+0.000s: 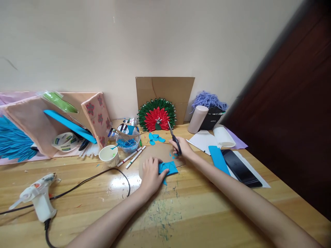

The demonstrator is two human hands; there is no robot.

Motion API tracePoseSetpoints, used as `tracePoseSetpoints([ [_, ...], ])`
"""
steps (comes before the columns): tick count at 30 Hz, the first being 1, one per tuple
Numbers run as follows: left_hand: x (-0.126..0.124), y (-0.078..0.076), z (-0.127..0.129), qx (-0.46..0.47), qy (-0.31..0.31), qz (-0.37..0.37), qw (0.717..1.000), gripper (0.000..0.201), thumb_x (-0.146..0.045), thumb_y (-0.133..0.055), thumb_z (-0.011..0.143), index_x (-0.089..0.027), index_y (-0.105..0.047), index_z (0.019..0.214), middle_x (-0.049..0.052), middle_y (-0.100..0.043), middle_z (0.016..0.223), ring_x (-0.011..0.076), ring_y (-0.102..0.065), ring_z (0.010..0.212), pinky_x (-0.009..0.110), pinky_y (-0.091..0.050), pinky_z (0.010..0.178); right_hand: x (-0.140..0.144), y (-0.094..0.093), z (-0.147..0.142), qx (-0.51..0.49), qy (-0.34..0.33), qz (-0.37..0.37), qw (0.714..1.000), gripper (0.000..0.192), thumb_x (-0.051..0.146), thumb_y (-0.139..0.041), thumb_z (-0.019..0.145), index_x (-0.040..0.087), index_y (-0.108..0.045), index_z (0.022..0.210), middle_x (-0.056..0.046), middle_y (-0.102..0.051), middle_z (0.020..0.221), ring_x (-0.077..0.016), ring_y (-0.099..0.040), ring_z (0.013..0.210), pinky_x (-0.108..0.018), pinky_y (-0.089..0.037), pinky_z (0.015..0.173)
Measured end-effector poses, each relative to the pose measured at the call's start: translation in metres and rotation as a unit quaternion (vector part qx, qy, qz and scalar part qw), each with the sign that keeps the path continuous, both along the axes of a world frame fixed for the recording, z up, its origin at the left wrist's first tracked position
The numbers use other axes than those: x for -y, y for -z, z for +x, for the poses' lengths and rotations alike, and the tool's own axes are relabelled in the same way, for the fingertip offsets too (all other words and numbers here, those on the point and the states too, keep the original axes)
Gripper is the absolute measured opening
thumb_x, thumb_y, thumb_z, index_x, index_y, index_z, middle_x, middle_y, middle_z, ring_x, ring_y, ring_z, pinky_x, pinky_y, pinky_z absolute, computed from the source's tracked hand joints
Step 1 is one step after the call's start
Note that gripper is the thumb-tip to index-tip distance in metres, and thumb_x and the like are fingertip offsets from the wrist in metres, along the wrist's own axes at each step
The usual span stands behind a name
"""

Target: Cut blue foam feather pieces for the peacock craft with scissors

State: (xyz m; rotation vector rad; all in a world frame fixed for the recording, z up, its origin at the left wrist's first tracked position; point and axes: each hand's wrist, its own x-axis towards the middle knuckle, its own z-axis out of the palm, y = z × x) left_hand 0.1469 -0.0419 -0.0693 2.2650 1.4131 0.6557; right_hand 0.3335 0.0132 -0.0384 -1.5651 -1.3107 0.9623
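My left hand (152, 174) presses down on a piece of blue foam sheet (169, 168) that lies on a brown cardboard piece (155, 154) on the wooden table (196, 206). My right hand (181, 146) grips black-handled scissors (173, 137), blades pointing up and away, just beyond the blue sheet. Small blue cut-out petals (156, 138) lie past the cardboard. A red and green fan-shaped craft (156, 115) leans on an upright cardboard panel (165, 90) at the wall.
A white glue gun (38, 197) with a black cord lies front left. A paper cup (109, 155), two markers (133, 157), a bowl of blue bits (127, 143) and a tape roll (64, 141) stand left. A blue strip (217, 159), black tablet (240, 167) and papers lie right.
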Motion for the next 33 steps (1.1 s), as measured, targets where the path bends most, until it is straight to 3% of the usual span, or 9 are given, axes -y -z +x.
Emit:
tracePoseSetpoints([
  [3,-0.001,0.002,0.000,-0.008,0.011,0.003,1.000,0.024,-0.036,-0.059,0.079,-0.019,-0.056,0.096,0.006,-0.056,0.098,0.0243,-0.048,0.095,0.036,-0.034,0.081,0.040,0.009,0.003,-0.078,-0.055,-0.015,0.995,0.035,0.053,-0.055,0.076,0.018,-0.050,0.077,0.009,-0.043,0.044,-0.0081,-0.045,0.035,-0.019,-0.042,0.038],
  [7,-0.004,0.003,0.000,0.006,0.020,-0.002,1.000,0.014,-0.033,-0.057,0.081,-0.019,-0.056,0.083,0.003,-0.059,0.087,0.0219,-0.050,0.087,0.033,-0.033,0.075,0.077,0.023,0.002,-0.206,-0.065,-0.035,0.976,0.043,0.059,-0.047,0.081,0.017,-0.053,0.081,0.008,-0.044,0.042,-0.0078,-0.045,0.033,-0.019,-0.042,0.036],
  [15,-0.008,0.001,0.001,0.162,-0.020,-0.093,0.982,0.028,-0.044,-0.040,0.089,-0.019,-0.051,0.080,0.001,-0.054,0.075,0.0176,-0.050,0.073,0.028,-0.035,0.066,0.092,0.044,0.003,-0.346,-0.129,-0.055,0.928,0.061,0.076,-0.037,0.074,0.017,-0.052,0.082,0.008,-0.043,0.040,-0.0097,-0.045,0.031,-0.023,-0.046,0.039],
  [20,-0.008,-0.003,0.001,0.272,-0.006,-0.158,0.949,0.034,-0.046,-0.039,0.089,-0.018,-0.046,0.071,-0.003,-0.042,0.065,0.0126,-0.041,0.063,0.023,-0.032,0.058,0.096,0.036,0.008,-0.355,-0.150,-0.074,0.920,0.076,0.085,-0.033,0.066,0.015,-0.053,0.090,0.003,-0.052,0.052,-0.0148,-0.055,0.044,-0.032,-0.053,0.053],
  [24,-0.007,-0.004,0.002,0.302,0.013,-0.192,0.934,0.034,-0.045,-0.040,0.088,-0.018,-0.045,0.068,-0.003,-0.039,0.063,0.0110,-0.038,0.059,0.022,-0.031,0.055,0.095,0.037,0.006,-0.339,-0.145,-0.076,0.927,0.064,0.077,-0.041,0.070,0.017,-0.051,0.087,0.005,-0.049,0.048,-0.0127,-0.052,0.039,-0.030,-0.052,0.048],
  [28,-0.002,-0.008,0.001,0.263,0.044,-0.174,0.948,0.034,-0.042,-0.042,0.088,-0.018,-0.045,0.065,-0.003,-0.040,0.062,0.0107,-0.038,0.059,0.022,-0.031,0.055,0.092,0.040,0.001,-0.286,-0.105,-0.060,0.951,0.045,0.063,-0.054,0.075,0.019,-0.049,0.077,0.007,-0.048,0.044,-0.0113,-0.052,0.037,-0.025,-0.050,0.044],
  [33,0.003,-0.010,0.001,0.196,0.100,-0.132,0.967,0.035,-0.039,-0.043,0.088,-0.017,-0.044,0.060,-0.004,-0.040,0.058,0.0100,-0.038,0.057,0.022,-0.031,0.055,0.091,0.043,-0.001,-0.259,-0.102,-0.051,0.959,0.041,0.052,-0.062,0.073,0.021,-0.039,0.062,0.008,-0.044,0.040,-0.0101,-0.050,0.035,-0.024,-0.048,0.041],
])
